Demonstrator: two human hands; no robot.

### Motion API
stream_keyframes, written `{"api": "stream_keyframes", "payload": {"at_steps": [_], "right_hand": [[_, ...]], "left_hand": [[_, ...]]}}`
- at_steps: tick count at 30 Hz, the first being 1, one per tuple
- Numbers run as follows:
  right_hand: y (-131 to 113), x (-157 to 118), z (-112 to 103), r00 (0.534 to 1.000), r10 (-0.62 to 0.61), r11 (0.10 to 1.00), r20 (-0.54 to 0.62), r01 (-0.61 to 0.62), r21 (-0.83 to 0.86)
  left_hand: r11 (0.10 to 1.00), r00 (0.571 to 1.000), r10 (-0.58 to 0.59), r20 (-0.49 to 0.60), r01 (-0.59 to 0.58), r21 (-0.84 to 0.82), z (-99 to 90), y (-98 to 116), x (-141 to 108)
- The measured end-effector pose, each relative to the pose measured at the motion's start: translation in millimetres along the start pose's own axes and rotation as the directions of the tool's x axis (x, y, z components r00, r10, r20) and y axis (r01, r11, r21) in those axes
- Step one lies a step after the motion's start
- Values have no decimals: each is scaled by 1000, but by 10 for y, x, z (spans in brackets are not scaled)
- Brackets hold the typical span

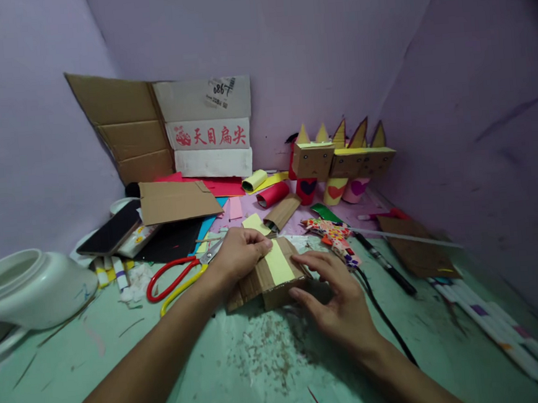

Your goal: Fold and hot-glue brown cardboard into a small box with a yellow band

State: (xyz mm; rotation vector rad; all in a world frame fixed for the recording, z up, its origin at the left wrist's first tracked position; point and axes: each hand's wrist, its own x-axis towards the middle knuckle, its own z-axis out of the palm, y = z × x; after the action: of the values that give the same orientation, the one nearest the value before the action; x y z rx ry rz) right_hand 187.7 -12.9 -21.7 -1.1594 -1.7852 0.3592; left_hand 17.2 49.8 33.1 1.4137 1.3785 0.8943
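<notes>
Pressing evenly should, I judge, seat the strip [280,267] flat on the cardboard [248,287] mid-table [202,368], my left hand [240,256] with fingertips together on its edge, my right hand [340,290] with fingers apart at the right end.

A glossy white rounded vessel [57,294] stands at the left of the pale green tabletop [209,383]. A black rectangular smartphone [109,229] rests near the vessel. An unfolded cardboard carton with red lettering [178,112] stands upright before the purple wall [293,38].
</notes>
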Motion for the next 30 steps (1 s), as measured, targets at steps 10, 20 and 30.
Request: {"api": "stream_keyframes", "payload": {"at_steps": [10, 20, 30], "right_hand": [[-56, 49, 4, 971, 229, 970, -65, -221, 102], [-34, -138, 39, 820, 571, 809, 40, -570, 146], [-32, -125, 40, 785, 616, 770, 63, -617, 163]], "left_hand": [[1000, 1000, -7, -29, 6, -22, 1, -83, 24], [999, 999, -21, -28, 20, -28, 12, -103, 34], [999, 999, -25, -33, 23, -34, 5, -85, 25]]}}
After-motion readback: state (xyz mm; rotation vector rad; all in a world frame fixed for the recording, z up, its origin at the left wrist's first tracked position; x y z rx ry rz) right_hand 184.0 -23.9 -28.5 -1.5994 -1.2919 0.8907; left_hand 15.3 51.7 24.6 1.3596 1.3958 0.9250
